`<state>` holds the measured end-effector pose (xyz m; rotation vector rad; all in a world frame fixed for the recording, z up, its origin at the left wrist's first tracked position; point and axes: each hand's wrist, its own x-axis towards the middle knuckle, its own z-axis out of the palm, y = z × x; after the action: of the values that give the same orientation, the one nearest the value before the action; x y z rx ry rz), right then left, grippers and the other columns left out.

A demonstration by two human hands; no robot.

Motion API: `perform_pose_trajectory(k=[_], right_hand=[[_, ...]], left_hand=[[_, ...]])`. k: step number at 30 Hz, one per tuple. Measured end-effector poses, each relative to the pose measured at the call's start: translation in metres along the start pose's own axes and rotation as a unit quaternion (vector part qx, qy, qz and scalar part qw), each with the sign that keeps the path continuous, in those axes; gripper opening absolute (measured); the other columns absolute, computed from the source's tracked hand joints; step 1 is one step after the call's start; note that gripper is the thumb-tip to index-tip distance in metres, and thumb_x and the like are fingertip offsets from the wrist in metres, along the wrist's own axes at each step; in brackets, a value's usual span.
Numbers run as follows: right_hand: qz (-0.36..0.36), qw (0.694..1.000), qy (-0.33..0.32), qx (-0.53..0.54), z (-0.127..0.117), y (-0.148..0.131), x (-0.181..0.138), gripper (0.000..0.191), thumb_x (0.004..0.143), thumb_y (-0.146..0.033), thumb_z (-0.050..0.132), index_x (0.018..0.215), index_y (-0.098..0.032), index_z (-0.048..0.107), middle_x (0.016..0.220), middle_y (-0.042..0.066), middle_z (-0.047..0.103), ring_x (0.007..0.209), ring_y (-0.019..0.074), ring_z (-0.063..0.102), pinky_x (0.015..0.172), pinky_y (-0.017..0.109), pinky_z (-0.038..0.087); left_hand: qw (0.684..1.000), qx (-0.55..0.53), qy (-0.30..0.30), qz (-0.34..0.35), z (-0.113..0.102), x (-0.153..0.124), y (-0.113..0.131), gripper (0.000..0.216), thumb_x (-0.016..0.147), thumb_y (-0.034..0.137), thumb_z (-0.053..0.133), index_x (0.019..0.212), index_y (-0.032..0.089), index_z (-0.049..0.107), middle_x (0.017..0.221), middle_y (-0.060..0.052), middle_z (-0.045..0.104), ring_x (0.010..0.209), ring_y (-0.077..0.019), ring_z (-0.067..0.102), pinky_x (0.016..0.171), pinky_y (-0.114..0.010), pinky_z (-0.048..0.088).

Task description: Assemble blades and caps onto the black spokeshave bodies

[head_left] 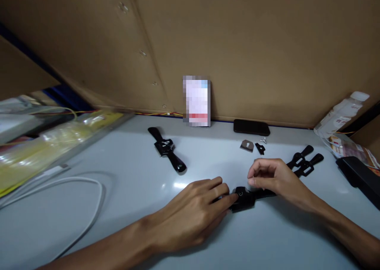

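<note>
A black clamp-like part (242, 198) lies on the pale table (133, 206) in front of me. My left hand (192, 210) rests on the table, its fingertips touching the part's left end. My right hand (274, 179) hovers just above the part's right side with the fingers curled together; I cannot make out anything in them. Two more black handled parts (303, 161) lie side by side right behind my right hand. Another black handled part (168, 149) lies alone further left.
A small grey metal plate (247, 145), a small black piece (260, 148) and a screw (263, 140) lie near a dark phone (251, 127). A white cable (89, 206) loops at left. Packets and a bottle (341, 115) sit at right before a cardboard wall.
</note>
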<state>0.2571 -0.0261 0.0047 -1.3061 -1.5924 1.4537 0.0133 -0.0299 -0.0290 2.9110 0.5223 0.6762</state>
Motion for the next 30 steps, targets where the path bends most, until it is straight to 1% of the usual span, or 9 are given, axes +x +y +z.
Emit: perform_pose_trajectory(k=[3,4,7,9,13,17,21,26,30], right_hand=[[-0.008,1.000,0.013,-0.005,0.008,0.003,-0.004,0.022,0.074,-0.027,0.073,0.095,-0.021,0.073,0.076,-0.001,0.066,0.069,0.0148,0.059,0.066,0.030,0.047],[-0.009,1.000,0.014,-0.016,0.010,0.004,-0.006,0.020,0.075,-0.027,0.073,0.095,-0.021,0.074,0.079,0.001,0.068,0.071,0.0158,0.061,0.068,0.031,0.048],[-0.040,0.993,0.048,-0.101,0.013,0.005,-0.009,0.004,0.079,-0.024,0.071,0.081,-0.023,0.075,0.080,0.002,0.071,0.080,0.0187,0.063,0.077,0.035,0.049],[-0.059,0.987,0.068,-0.132,0.014,0.007,-0.009,0.005,0.080,-0.021,0.070,0.078,-0.024,0.074,0.077,0.001,0.071,0.080,0.0183,0.064,0.078,0.035,0.049],[-0.065,0.988,0.068,-0.119,0.010,0.011,-0.005,0.005,0.082,-0.020,0.067,0.082,-0.022,0.072,0.074,-0.001,0.070,0.071,0.0162,0.064,0.069,0.031,0.049],[-0.130,0.956,0.115,-0.235,-0.006,0.010,0.002,0.011,0.084,-0.016,0.061,0.081,-0.022,0.070,0.080,0.002,0.072,0.075,0.0176,0.065,0.071,0.033,0.049],[-0.153,0.915,0.083,-0.363,-0.023,0.006,0.003,0.017,0.084,-0.009,0.058,0.083,-0.021,0.071,0.085,0.003,0.072,0.081,0.0189,0.066,0.077,0.034,0.049],[-0.155,0.869,-0.010,-0.470,-0.029,0.007,-0.004,0.039,0.083,-0.002,0.060,0.115,-0.022,0.071,0.112,0.007,0.068,0.101,0.0222,0.064,0.089,0.037,0.049],[-0.165,0.845,-0.044,-0.506,-0.029,0.005,-0.007,0.042,0.084,0.000,0.058,0.115,-0.026,0.071,0.112,0.007,0.065,0.099,0.0214,0.063,0.084,0.035,0.049]], left_hand=[[1.000,0.001,-0.001,-0.002,-0.001,0.000,0.000,0.027,0.100,0.010,0.041,0.119,0.013,0.060,0.090,-0.007,0.067,0.079,-0.0218,0.060,0.063,-0.034,0.054],[1.000,0.001,0.001,-0.001,-0.001,-0.001,0.000,0.028,0.100,0.010,0.041,0.119,0.013,0.061,0.090,-0.007,0.067,0.078,-0.0218,0.060,0.063,-0.033,0.054],[1.000,0.000,0.004,0.002,0.000,-0.001,-0.001,0.028,0.099,0.009,0.041,0.119,0.012,0.061,0.090,-0.007,0.066,0.078,-0.0219,0.060,0.062,-0.033,0.054],[1.000,-0.002,0.007,0.005,0.001,-0.001,-0.001,0.028,0.099,0.008,0.041,0.119,0.012,0.061,0.089,-0.007,0.066,0.077,-0.0218,0.059,0.062,-0.034,0.054],[1.000,-0.005,0.012,0.010,0.002,-0.001,-0.001,0.029,0.098,0.008,0.042,0.120,0.011,0.060,0.089,-0.007,0.066,0.077,-0.0220,0.059,0.062,-0.034,0.055],[1.000,0.005,0.019,0.013,0.002,-0.001,-0.001,0.030,0.099,0.008,0.041,0.121,0.011,0.060,0.091,-0.008,0.067,0.079,-0.0225,0.061,0.063,-0.034,0.055],[1.000,0.011,0.018,0.011,0.001,-0.001,-0.001,0.030,0.099,0.008,0.041,0.121,0.011,0.061,0.090,-0.008,0.067,0.080,-0.0226,0.062,0.063,-0.034,0.055],[1.000,0.007,0.013,0.009,0.000,0.000,-0.001,0.030,0.097,0.006,0.042,0.120,0.011,0.061,0.089,-0.007,0.066,0.078,-0.0220,0.060,0.062,-0.034,0.054],[1.000,0.010,0.007,0.009,0.000,0.000,-0.001,0.031,0.095,0.005,0.044,0.120,0.011,0.061,0.088,-0.007,0.066,0.077,-0.0216,0.058,0.061,-0.033,0.053]])
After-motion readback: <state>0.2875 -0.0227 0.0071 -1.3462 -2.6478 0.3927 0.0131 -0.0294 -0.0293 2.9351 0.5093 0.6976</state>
